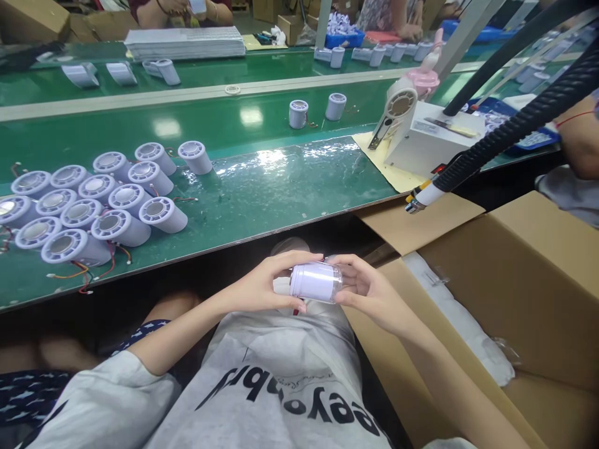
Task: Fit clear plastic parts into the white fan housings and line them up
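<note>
Above my lap, a lilac cylindrical housing (314, 281) lies on its side between my two hands. A clear plastic cover (337, 284) is around its right part. My left hand (276, 280) is closed on the housing's left end, thumb below and fingers above. On the other side, my right hand (369, 287) grips the clear cover between thumb and fingers. A group of similar lilac housings (112, 227) stands on the green bench to the left, several with coloured wires trailing out.
The green bench (262, 193) runs along a conveyor (210, 106) carrying two more housings (336, 107). To the right are an open cardboard box (538, 299), a white machine (430, 140) and a black corrugated hose (510, 131). Co-workers' arms (580, 137) show at the edges.
</note>
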`<act>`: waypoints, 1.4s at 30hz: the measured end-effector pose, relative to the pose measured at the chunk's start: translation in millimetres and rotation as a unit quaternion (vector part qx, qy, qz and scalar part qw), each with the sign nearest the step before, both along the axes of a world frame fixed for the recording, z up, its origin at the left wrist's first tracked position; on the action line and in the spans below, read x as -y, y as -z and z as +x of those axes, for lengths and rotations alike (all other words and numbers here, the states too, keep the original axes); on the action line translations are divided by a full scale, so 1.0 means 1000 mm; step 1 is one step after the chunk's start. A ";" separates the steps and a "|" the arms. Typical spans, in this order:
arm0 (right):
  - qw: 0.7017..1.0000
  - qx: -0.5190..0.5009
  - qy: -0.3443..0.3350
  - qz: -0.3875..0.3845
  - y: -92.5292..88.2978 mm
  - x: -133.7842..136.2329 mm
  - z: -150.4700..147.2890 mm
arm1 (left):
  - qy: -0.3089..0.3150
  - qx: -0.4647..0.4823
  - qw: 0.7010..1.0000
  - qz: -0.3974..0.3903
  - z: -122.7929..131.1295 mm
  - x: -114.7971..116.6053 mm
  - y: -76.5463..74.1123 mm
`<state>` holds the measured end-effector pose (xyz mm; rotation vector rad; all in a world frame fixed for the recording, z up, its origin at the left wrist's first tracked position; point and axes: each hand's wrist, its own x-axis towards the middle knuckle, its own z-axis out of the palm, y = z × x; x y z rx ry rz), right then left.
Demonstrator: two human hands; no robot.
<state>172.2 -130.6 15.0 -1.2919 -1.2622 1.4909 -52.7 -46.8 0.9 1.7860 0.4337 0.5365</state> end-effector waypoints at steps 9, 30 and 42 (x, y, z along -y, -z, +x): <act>0.997 -0.063 0.023 -0.025 0.008 -0.001 -0.003 | -0.001 0.000 0.997 -0.075 0.001 0.000 0.003; 0.878 -0.265 0.389 0.087 0.078 -0.024 0.021 | -0.051 0.125 0.894 -0.426 0.144 -0.062 0.036; 0.838 -0.238 0.461 0.172 0.109 -0.058 0.077 | -0.026 0.113 0.900 -0.421 0.231 -0.087 0.037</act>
